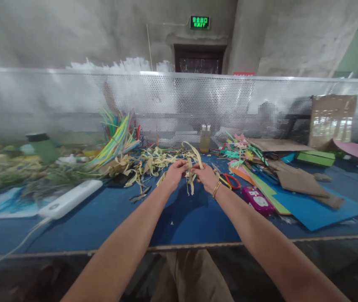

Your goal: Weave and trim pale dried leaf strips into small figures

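Pinching pale dried strips [190, 173] in left hand [176, 174] and right hand [206, 177], close together.
Reaching over front edge of blue desk [194, 226]; leaving open surface between forearms [135, 226].

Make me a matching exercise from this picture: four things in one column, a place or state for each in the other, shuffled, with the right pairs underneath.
Things
1. pale dry strips
2. exit sign
3. bracelet
4. long white block

Places and states
A. around the wrist of the right hand
B. lit green, above the dark doorway
C. on the blue table, off to the left side
D. held up between the right hand and the left hand

Right pairs: 1-D, 2-B, 3-A, 4-C
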A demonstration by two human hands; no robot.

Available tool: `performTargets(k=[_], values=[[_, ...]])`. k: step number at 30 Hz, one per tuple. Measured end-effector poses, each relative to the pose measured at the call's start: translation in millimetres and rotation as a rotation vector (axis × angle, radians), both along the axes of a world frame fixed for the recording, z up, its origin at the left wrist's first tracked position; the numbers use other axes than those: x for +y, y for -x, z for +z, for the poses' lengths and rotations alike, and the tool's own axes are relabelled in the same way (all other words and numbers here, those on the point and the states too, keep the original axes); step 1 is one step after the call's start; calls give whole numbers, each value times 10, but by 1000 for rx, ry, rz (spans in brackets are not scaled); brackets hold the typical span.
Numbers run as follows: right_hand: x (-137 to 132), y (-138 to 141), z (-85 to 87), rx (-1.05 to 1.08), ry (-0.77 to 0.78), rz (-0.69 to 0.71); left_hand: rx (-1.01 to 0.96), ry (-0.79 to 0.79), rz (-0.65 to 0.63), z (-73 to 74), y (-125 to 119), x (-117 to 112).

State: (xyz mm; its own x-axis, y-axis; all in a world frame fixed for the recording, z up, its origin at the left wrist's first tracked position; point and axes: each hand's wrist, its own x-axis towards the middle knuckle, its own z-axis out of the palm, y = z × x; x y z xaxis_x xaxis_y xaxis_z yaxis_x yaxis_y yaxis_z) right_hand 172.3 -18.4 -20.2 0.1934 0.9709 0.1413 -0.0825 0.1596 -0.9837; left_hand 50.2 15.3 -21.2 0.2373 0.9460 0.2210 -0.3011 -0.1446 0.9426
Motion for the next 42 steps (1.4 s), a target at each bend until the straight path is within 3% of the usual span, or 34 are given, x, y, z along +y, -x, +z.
performTargets(k=[10,18,26,30,34,36,42], values=[[-5,23,-21,-2,-14,5,-59,61,55,10,-29,7],[-49,82,-4,31,30,118,-218,82,7,35,-48,-26],[-16,60,-16,11,49,107,-273,80,99,8,-7,41],[-35,56,-5,-27,3,98,-301,67,45,66,-1,10],[-55,43,43,-17,-88,68,-333,93,-146,147,19,-61],[-59,22,77,-17,-164,-2,-357,111,-223,166,20,-91],[-69,-34,128,-223,-353,-193,-286,135,-288,137,-3,-126]])
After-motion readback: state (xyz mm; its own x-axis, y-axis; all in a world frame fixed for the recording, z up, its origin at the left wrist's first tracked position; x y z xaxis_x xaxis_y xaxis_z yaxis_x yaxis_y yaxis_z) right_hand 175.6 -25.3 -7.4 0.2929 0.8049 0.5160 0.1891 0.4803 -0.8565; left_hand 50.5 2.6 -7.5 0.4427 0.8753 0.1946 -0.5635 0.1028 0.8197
